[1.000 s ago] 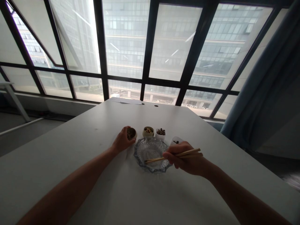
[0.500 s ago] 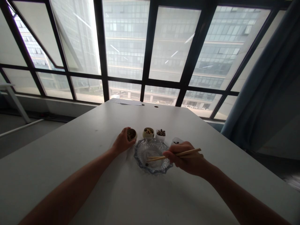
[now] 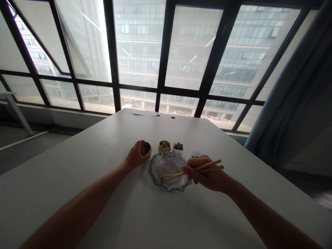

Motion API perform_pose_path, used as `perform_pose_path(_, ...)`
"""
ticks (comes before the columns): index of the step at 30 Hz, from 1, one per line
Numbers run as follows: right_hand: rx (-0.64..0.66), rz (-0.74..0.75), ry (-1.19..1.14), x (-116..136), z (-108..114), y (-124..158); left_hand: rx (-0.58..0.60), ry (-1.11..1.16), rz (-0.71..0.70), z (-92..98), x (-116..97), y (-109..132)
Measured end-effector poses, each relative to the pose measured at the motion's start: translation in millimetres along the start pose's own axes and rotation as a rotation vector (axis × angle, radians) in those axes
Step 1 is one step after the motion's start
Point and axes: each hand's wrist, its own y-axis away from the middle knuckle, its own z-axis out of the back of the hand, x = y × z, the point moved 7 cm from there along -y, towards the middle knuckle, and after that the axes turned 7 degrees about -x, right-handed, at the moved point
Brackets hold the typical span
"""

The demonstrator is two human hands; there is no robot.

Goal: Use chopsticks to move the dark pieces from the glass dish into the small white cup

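My left hand [image 3: 136,154] is wrapped round a small round cup [image 3: 149,150] with dark bits inside, left of the glass bowl's far rim. In my right hand [image 3: 203,173] is a pair of wooden chopsticks [image 3: 175,175], slanting down to the left into the scalloped clear glass bowl [image 3: 153,174]. Their tips are close together at a small dark piece [image 3: 162,179] in the left part of the bowl; whether they grip it I cannot tell. Part of a white cup [image 3: 195,154] with dark bits shows behind my right hand.
Beyond the bowl stand a yellowish cup [image 3: 164,149] with light brown pieces and a white cup [image 3: 178,151] with dark brown pieces. Papers [image 3: 144,112] lie at the far end of the white table [image 3: 166,221]. Windows are behind it, and a blue curtain [image 3: 275,97] hangs at right.
The chopstick tips have moved slightly down and left onto the dark piece and drawn together. My right hand has shifted a little; my left hand holds still on its cup.
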Motion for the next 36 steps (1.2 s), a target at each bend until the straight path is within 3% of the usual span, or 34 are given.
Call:
perform_pose_path(14, 0.164, 0.249, 0.172, 35, -26, 10, 0.002, -0.001, -0.002, 0.6, 1, 0)
perform_pose_path(23, 0.072, 0.106, 0.177, 17, 5, 8, 0.004, -0.005, 0.0, -0.8, 1, 0)
perform_pose_path(30, 0.062, -0.007, 0.123, 3, 9, 5, 0.004, -0.001, -0.005, -0.6, 1, 0)
perform_pose_path(36, 0.076, 0.034, 0.087, 4, 7, 5, 0.001, -0.002, 0.0, -0.4, 1, 0)
